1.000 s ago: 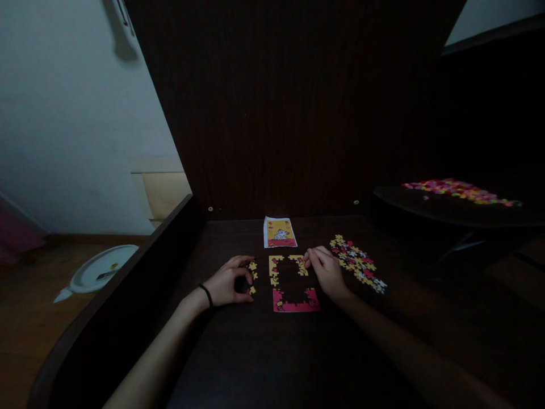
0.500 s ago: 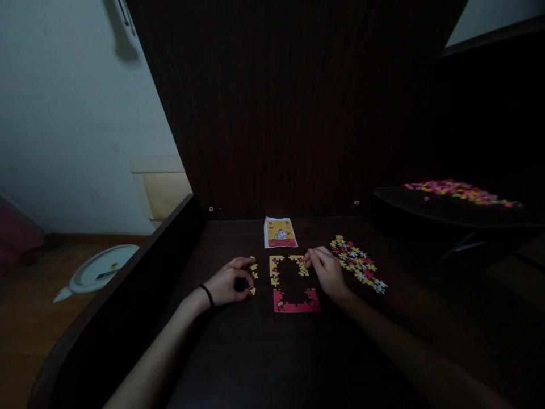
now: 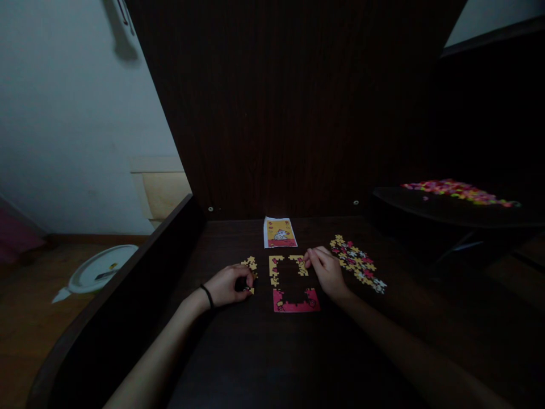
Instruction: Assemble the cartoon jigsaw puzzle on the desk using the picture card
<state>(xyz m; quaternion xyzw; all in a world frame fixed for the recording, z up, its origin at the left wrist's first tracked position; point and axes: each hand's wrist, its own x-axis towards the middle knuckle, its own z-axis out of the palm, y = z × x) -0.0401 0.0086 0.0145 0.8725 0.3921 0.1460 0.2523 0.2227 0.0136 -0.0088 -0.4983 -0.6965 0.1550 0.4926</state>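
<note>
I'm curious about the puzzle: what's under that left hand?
Yellow puzzle pieces show along the edge of the left hand; whatever lies beneath its palm is covered, so I can't tell.

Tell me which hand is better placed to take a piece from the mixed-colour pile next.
Likely the right hand: it sits beside the mixed-colour pile, while the left hand is across the puzzle border, at yellow pieces.

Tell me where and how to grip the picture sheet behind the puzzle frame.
Pinch the picture sheet by its white margin, coming in from the left, probably with the left hand. The sheet looks thin, so an edge should suit a pinch best, and the margin keeps fingers off the print. Its front edge faces the puzzle frame, which a hand from there might disturb.
</note>
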